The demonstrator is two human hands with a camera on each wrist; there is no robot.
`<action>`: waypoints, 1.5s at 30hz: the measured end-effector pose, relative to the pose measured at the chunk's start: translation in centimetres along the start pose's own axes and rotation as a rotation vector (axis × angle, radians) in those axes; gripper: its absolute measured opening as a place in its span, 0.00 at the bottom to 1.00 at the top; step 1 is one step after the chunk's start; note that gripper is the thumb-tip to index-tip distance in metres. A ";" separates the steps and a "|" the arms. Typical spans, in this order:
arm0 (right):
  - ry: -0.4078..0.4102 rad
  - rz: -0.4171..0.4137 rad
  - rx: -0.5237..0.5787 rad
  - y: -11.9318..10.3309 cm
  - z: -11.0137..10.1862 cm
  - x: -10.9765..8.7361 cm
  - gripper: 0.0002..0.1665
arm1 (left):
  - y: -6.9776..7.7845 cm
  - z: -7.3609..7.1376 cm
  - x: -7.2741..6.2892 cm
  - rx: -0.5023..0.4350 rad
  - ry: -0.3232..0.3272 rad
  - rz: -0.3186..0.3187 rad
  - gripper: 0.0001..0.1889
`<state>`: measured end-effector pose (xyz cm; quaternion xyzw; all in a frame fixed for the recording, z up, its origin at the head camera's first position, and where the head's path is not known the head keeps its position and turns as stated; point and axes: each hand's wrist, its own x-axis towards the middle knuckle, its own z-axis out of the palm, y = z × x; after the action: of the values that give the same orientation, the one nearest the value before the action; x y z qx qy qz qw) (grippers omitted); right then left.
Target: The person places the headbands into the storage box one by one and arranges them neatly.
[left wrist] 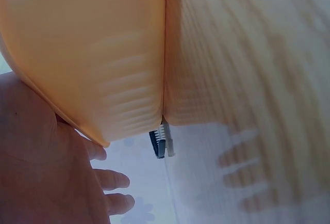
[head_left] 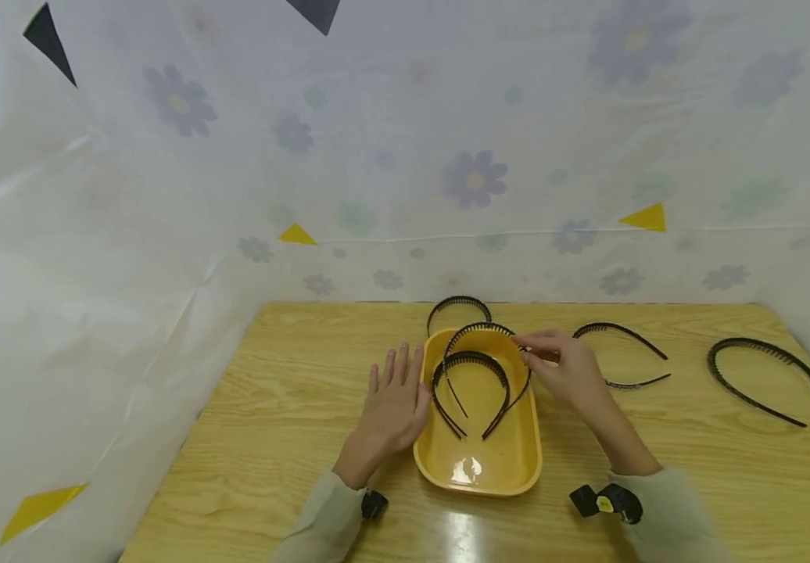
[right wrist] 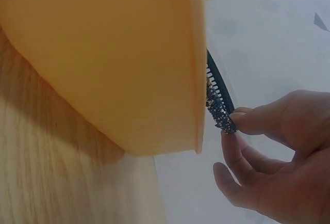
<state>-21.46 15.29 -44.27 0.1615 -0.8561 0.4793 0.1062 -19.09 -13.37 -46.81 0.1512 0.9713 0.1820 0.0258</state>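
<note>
My right hand [head_left: 574, 371] pinches a black toothed headband [head_left: 487, 325] by its right side, between thumb and fingers. That headband is held over the yellow plastic basin [head_left: 510, 461], its ends pointing toward me. In the right wrist view, glittery beading shows on the pinched headband [right wrist: 219, 113] beside the basin's outer wall [right wrist: 118, 69]. Inside the basin lies another black headband [head_left: 473, 357], partly overlapped by the held one. With fingers straight, my left hand [head_left: 392, 403] rests against the basin's left rim, as the left hand [left wrist: 51, 157] in its wrist view also shows.
Behind the basin, a black headband [head_left: 460, 299] lies on the wooden table [head_left: 292, 407]. To the right of the basin are an open-ended headband [head_left: 630, 335] and, farther right, another headband [head_left: 750, 342]. A flowered white sheet [head_left: 391, 156] hangs behind the table.
</note>
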 end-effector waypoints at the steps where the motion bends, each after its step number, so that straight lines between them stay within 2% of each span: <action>1: -0.003 0.004 0.004 0.0 0.2 0.0 0.16 | 0.0 0.0 0.0 0.003 0.000 0.000 0.32; 5: -0.004 0.007 -0.014 -0.2 0.8 -0.1 0.16 | -0.1 0.0 -0.1 0.010 -0.002 0.002 0.32; 18: -0.005 -0.028 -0.193 0.0 2.3 0.0 0.15 | -0.4 0.3 0.1 0.001 0.005 0.015 0.32; 29: -0.006 -0.081 -0.233 0.0 2.9 0.2 0.16 | -0.4 0.3 0.1 0.001 0.006 0.023 0.32; 36: -0.042 -0.068 -0.231 -0.1 3.4 0.4 0.15 | -0.2 0.0 0.0 0.000 0.000 0.016 0.32; 45: -0.051 -0.065 -0.290 -0.4 3.7 0.5 0.15 | -0.3 0.2 0.1 -0.005 0.011 0.021 0.32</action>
<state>-21.84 11.84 -45.76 0.1843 -0.9131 0.3426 0.1221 -19.27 -13.56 -47.09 0.1603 0.9693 0.1854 0.0187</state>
